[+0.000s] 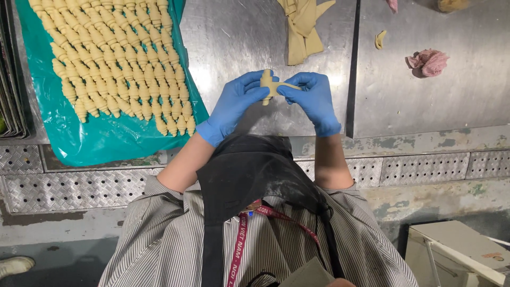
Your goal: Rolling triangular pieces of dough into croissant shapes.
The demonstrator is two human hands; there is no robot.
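Both gloved hands meet above the steel surface, grasping one small piece of dough: the left hand pinches its rolled end, the right hand grips its thin tail. Rows of rolled dough pieces lie on a teal sheet nearby, dough strips beyond.

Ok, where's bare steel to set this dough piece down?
Bare steel lies between the teal sheet and dough strips, above the hands. Right table is free below the pink cloth. The sheet's rolls are packed.
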